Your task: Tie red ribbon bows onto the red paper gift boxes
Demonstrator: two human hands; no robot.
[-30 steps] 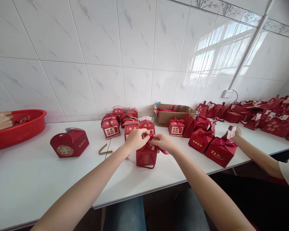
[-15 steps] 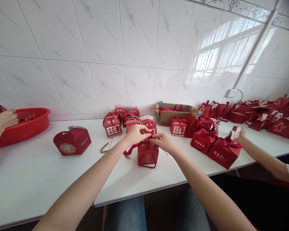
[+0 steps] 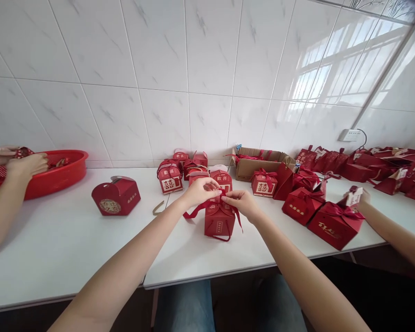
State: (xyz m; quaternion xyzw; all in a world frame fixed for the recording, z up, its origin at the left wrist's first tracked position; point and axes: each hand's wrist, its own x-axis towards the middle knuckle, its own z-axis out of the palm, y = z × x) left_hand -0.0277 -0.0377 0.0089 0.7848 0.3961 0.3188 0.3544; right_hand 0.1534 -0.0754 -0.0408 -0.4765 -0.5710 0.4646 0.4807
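Observation:
A small red gift box [image 3: 219,222] stands on the white table in front of me, a red cord handle hanging at its near side. Both hands meet at its top, pinching a dark red ribbon [image 3: 198,211] whose ends trail out to the left and right. My left hand [image 3: 203,190] has thumb and forefinger closed on the ribbon from the left. Facing it, my right hand [image 3: 241,203] pinches the ribbon from the right. The fingertips partly hide the ribbon's middle. Right behind stands another red box [image 3: 222,177] with pale characters.
Several finished-looking red boxes [image 3: 170,180] cluster behind, near a cardboard box [image 3: 249,169] of ribbons. A lone red box [image 3: 116,197] sits left. A co-worker's hands reach over a red basket [image 3: 65,173]; another person's hand [image 3: 363,198] holds a tag by larger boxes [image 3: 335,226] at right.
The view has swung slightly left, so things sit further right. The ribbon's right end now hangs more visibly beside the box. A second hand of the left co-worker has come into view.

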